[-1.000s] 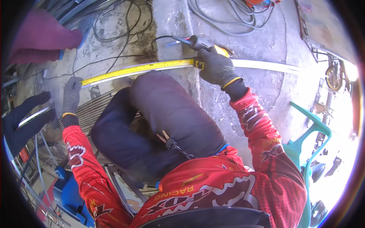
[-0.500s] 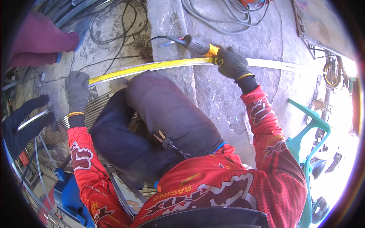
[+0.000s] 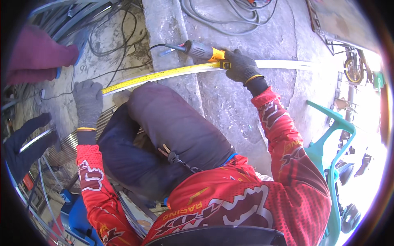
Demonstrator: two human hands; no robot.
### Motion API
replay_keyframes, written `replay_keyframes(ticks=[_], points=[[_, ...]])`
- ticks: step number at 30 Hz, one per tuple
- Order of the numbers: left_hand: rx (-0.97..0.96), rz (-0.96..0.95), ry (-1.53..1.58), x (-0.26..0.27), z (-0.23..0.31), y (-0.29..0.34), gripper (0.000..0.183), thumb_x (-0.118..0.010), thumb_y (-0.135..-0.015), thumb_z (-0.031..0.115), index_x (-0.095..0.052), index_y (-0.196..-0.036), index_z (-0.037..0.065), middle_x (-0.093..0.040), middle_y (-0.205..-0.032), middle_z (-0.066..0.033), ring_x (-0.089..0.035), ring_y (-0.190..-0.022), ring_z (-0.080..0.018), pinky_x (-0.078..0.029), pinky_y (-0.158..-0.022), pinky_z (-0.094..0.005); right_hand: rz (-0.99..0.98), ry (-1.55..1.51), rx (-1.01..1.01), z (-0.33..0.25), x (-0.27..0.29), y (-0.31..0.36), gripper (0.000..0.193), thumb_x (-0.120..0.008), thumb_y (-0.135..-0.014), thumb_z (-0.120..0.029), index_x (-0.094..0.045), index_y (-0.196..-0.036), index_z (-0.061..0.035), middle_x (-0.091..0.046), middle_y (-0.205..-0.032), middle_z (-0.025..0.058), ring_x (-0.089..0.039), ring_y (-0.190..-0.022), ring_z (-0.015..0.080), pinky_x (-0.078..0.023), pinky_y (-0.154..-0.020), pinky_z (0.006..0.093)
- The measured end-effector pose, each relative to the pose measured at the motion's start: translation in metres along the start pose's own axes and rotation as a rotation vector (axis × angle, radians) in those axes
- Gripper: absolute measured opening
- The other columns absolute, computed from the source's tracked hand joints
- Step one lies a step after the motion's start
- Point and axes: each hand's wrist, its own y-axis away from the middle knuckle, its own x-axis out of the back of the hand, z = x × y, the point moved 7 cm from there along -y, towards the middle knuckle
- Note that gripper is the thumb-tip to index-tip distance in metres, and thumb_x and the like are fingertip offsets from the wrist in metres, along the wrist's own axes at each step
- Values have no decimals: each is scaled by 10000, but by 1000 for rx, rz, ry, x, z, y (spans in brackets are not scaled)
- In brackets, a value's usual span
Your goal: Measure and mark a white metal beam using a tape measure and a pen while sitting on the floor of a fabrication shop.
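Observation:
A yellow tape measure (image 3: 164,75) is stretched along a long, pale metal bar (image 3: 283,64), which runs crosswise past my knee. My right hand (image 3: 243,67), in a grey glove, is closed around the black-and-yellow case end of the tape. Just beyond it is an angle grinder (image 3: 201,51) with a grey body and yellow front; the glove hides its head, and I cannot tell whether my fingers touch it. My left hand (image 3: 88,102), gloved too, closes at the tape's other end, its fingertips partly hidden.
Cables (image 3: 234,18) lie coiled on the concrete at the back. A person's maroon-clad leg (image 3: 41,53) is at the far left, above metal bars. A green plastic chair (image 3: 334,135) stands at my right, and a blue object (image 3: 78,213) is low on the left.
The view has shifted slightly. My left hand and its end of the tape have come a little to the right, and the stretched tape looks shorter. My right hand keeps its grip.

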Motion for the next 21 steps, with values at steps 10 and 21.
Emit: replay_keyframes(ticks=[10,21], points=[[3,-146,243,-59,78,-48,67,-642,-823,136,-633,-863,83,-596,-907,-117,-575,-935,-354,-475,-800,-481,-73,-61,41,-7,6,2,654,-682,-801,-308,-496,-1394,-102,-606,-1228,220,-626,-1093,419,-528,-930,494],[13,-255,189,-68,85,-61,102,-595,-855,159,-638,-856,66,-617,-904,-151,-585,-901,-384,-471,-768,-510,-146,-112,85,17,-25,-23,531,-586,-898,-456,-565,-1277,-84,-626,-1173,243,-636,-1082,422,-505,-930,506]])
